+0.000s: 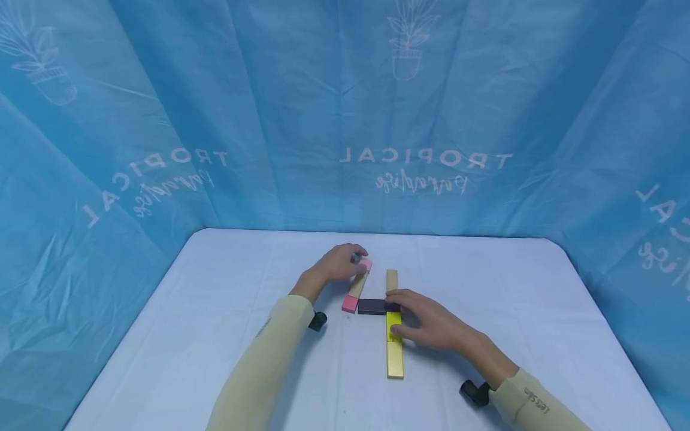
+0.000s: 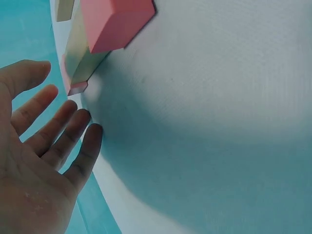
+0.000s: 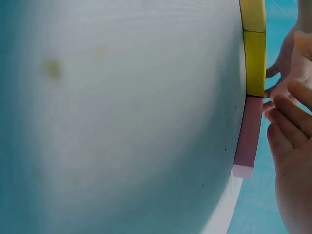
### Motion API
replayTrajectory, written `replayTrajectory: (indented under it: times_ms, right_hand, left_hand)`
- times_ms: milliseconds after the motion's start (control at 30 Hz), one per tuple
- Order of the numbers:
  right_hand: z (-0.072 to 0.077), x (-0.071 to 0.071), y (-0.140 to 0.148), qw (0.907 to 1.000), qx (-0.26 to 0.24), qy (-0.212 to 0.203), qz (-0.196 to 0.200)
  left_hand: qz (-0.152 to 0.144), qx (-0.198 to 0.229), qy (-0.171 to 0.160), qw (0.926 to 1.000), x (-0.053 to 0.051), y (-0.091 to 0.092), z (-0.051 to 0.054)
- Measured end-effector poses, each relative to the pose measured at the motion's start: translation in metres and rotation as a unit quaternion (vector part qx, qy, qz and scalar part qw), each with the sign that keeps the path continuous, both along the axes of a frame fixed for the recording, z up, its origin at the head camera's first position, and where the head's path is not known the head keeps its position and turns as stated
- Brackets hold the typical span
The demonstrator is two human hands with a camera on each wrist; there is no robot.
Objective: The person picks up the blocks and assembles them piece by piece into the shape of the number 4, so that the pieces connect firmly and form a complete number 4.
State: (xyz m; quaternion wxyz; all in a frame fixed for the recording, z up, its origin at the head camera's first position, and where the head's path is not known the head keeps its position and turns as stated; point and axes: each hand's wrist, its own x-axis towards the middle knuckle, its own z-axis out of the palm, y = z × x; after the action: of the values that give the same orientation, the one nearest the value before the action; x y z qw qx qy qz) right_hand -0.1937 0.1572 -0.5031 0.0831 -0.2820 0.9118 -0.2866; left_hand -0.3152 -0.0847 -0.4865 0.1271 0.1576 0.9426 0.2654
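Note:
My left hand [image 1: 339, 263] is at the far end of a slanted row: a light pink block [image 1: 367, 263], a beige block [image 1: 357, 285] and a darker pink block [image 1: 350, 304]. Its fingers [image 2: 83, 156] are spread and fairly straight in the left wrist view, with no block between them and the thumb. My right hand [image 1: 428, 320] is over an upright row, its fingertips partly covering a black block [image 1: 372, 306] and a yellow block [image 1: 394, 320]. Beyond them lies a beige block [image 1: 392, 279], and nearer a gold block [image 1: 395, 360]. Whether the right fingertips touch is unclear.
A white cloth covers the table [image 1: 215, 335]. Blue printed curtains [image 1: 302, 120] hang around its back and sides. Black wrist cameras sit under the left sleeve [image 1: 269, 359] and the right sleeve [image 1: 533, 401].

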Motion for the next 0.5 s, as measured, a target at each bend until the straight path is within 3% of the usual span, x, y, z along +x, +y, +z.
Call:
replayTrajectory:
  times_ms: [233,500]
  right_hand:
    - [0.012,-0.002,0.016,0.999,0.009,0.033,-0.028]
    - [0.028,-0.001,0.058,0.9873,0.038,0.138,-0.069]
  left_hand:
    - [0.011,-0.014,0.035,0.9992,0.011,-0.011,0.012]
    - [0.018,-0.05,0.128,0.9904,0.043,-0.05,0.021]
